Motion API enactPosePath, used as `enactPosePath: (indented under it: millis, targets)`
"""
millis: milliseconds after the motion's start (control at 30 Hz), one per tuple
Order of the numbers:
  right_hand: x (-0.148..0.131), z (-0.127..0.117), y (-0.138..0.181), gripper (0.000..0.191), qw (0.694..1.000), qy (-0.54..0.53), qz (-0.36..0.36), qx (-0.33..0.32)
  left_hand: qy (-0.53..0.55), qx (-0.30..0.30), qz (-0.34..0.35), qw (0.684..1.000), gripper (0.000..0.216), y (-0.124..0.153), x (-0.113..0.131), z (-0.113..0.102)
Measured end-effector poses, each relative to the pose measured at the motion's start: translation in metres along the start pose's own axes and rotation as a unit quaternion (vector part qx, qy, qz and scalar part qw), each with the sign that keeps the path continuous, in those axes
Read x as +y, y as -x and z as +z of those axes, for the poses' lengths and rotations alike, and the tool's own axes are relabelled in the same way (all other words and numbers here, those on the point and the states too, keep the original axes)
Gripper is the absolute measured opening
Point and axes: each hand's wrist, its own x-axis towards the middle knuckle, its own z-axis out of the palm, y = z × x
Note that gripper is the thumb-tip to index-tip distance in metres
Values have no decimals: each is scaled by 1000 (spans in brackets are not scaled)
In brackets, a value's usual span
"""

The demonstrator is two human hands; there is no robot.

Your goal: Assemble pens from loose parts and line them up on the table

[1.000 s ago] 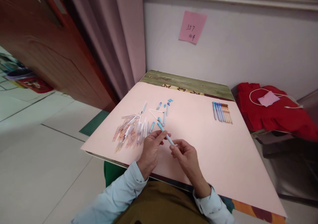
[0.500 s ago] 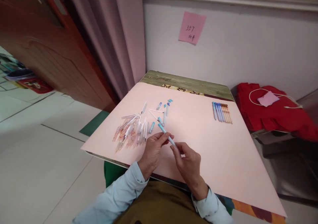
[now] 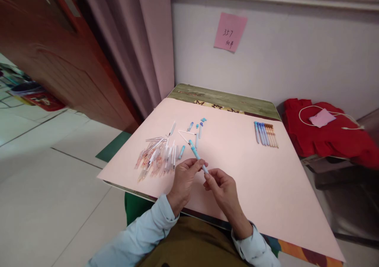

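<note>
A light-blue pen (image 3: pixel 196 153) is held at a slant over the near middle of the table, its brighter blue end pointing away from me. My left hand (image 3: pixel 185 182) pinches the pen's barrel between thumb and fingers. The thumb and fingers of my right hand (image 3: pixel 223 187) are closed on its near end, which they partly cover. Just beyond the pen lie a blue pen part (image 3: pixel 181 152), thin white refills (image 3: pixel 187 132) and clear barrels (image 3: pixel 197 140). To the left of my left hand is a heap of clear and pinkish barrels with white refills (image 3: pixel 158 158).
A row of blue and brown pens (image 3: pixel 265 134) lies at the right of the pink-covered table (image 3: pixel 251 180). Small blue pieces (image 3: pixel 203 120) sit toward the back. Red cloth with a white cable (image 3: pixel 319 135) is beyond the right edge. A wooden door (image 3: pixel 74 73) stands at left.
The pen has tilted a little more steeply. My right hand has turned slightly, and its fingers have shifted at the pen's near end. The table items stay in place.
</note>
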Motion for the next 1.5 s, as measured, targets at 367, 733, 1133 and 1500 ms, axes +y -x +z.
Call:
enactPosePath:
  millis: [367,733,1133,1500]
  targets:
    - [-3,-1,0,27,995,101,-25,7,103,20,-23,994,35,-16,17,-1]
    - [2,7,-17,32,999,9,16,-32,111,38,-30,993,37,-28,13,7]
    - [-30,-19,-137,27,915,392,-91,38,61,56,-4,997,29,-33,58,-19]
    - [-13,46,-239,29,844,536,-25,11,7,29,28,999,27,-31,80,-25]
